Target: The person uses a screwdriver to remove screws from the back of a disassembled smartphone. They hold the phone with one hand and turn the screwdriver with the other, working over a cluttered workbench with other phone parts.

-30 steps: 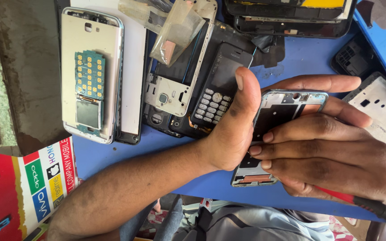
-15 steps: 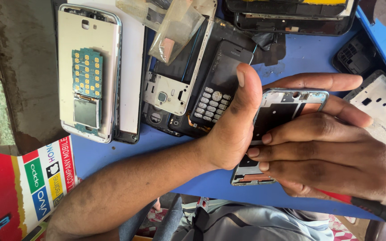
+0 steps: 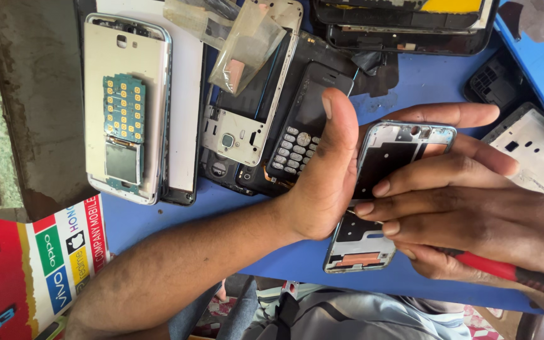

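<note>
Head view: the left hand [image 3: 322, 182] cradles an opened phone frame [image 3: 388, 189] from its nine o'clock side, thumb raised toward twelve, fingers curled behind and showing past the frame's top edge. The frame's long axis runs from about one o'clock down to seven o'clock, its camera end uppermost. The right hand [image 3: 473, 214] comes in from three o'clock and lies over the frame's right edge, fingertips pressed on its middle; both hands touch it, the left carrying it. The right hand's lower fingers also close round a red-handled tool [image 3: 505, 271] whose handle trails toward four o'clock; its tip is hidden under the fingers. All this hangs just above the blue table [image 3: 410, 88]. At ten o'clock lies a white phone back shell [image 3: 127, 107] holding a green circuit board [image 3: 124, 107] and a small screen. Between it and the hands sits a black keypad phone [image 3: 303, 135] among stacked frames, with a clear plastic pouch [image 3: 247, 47] on top.
</note>
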